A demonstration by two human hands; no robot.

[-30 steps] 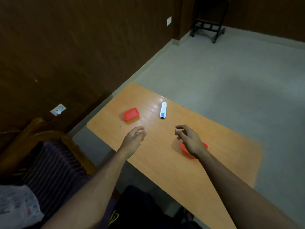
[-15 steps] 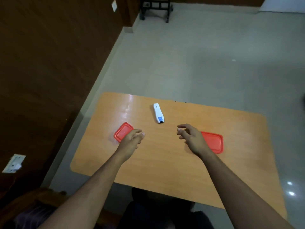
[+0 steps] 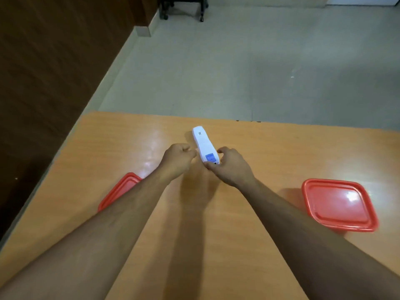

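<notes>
A slim white device (image 3: 203, 144) with a blue label near its close end lies on the orange table (image 3: 270, 148). My right hand (image 3: 230, 166) pinches the device's near end between thumb and curled fingers. My left hand (image 3: 178, 160) sits just left of the device with its fingers curled, its fingertips close to or touching the device's side; I cannot tell whether it grips. A red lid (image 3: 120, 190) lies at the left, partly hidden under my left forearm. A red lidded container (image 3: 338, 204) stands at the right.
A dark wooden wall (image 3: 54, 61) runs along the left. Grey floor (image 3: 259, 61) lies beyond the table's far edge. A black wheeled stand (image 3: 184, 7) is at the top of the view.
Both hands reached forward to the white device and my right hand took hold of its near end. My head moved closer, so the table fills more of the view.
</notes>
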